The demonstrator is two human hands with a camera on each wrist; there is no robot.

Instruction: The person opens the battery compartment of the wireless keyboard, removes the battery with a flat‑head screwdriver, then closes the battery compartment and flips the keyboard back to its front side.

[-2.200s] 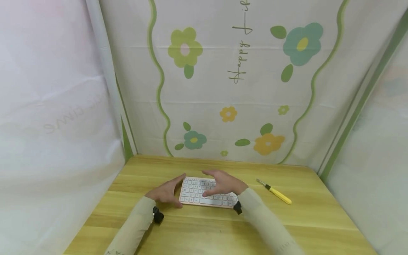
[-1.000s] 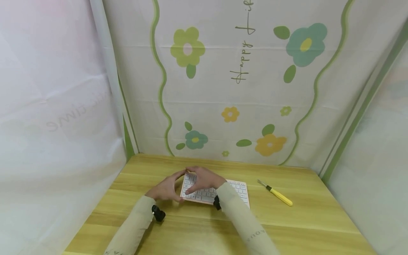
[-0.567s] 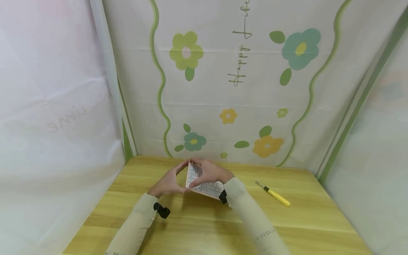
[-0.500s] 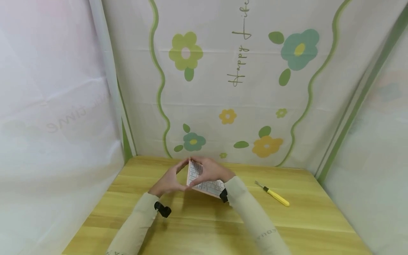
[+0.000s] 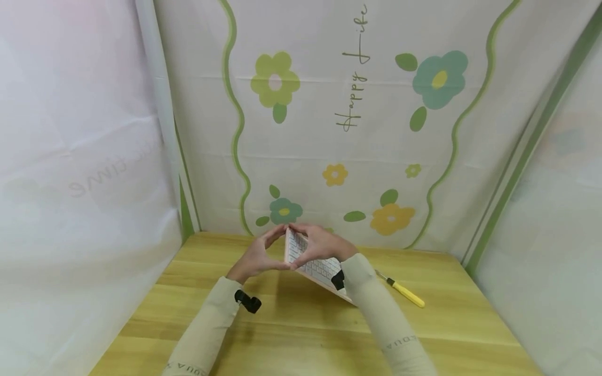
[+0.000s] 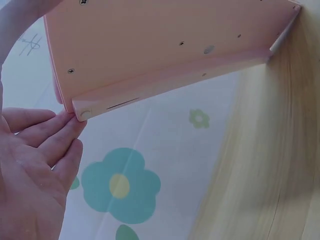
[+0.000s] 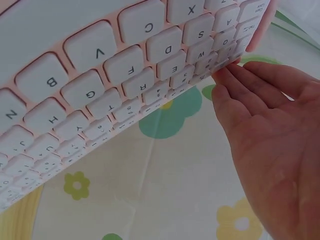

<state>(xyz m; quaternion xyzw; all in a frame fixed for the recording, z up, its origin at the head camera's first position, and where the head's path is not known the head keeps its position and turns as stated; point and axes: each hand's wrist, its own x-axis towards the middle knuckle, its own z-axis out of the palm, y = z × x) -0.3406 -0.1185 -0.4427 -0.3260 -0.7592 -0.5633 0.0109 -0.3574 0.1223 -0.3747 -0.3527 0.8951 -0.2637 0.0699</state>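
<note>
A white keyboard [image 5: 320, 269] with a pink edge is tilted, its left end raised and its right end low by the table. My left hand [image 5: 257, 257] grips that raised end, fingers at the far corner and thumb at the near one. Beside it my right hand [image 5: 324, 244] holds the same end across the keys, fingertips on the far edge, thumb on the near edge. The left wrist view shows the pink underside [image 6: 145, 45] with small screws, and my left hand [image 6: 37, 165] at a corner. White keys [image 7: 127, 65] face my right hand [image 7: 275, 135] in the right wrist view.
A screwdriver [image 5: 406, 293] with a yellow handle lies on the wooden table [image 5: 282, 339], right of the keyboard. Flower-printed white cloth [image 5: 301, 130] hangs behind the table, and more white cloth hangs on both sides.
From lying flat, the keyboard has been lifted at its left end and tilted more steeply. My right hand moved left to that end and took hold; both hands rose with it.
</note>
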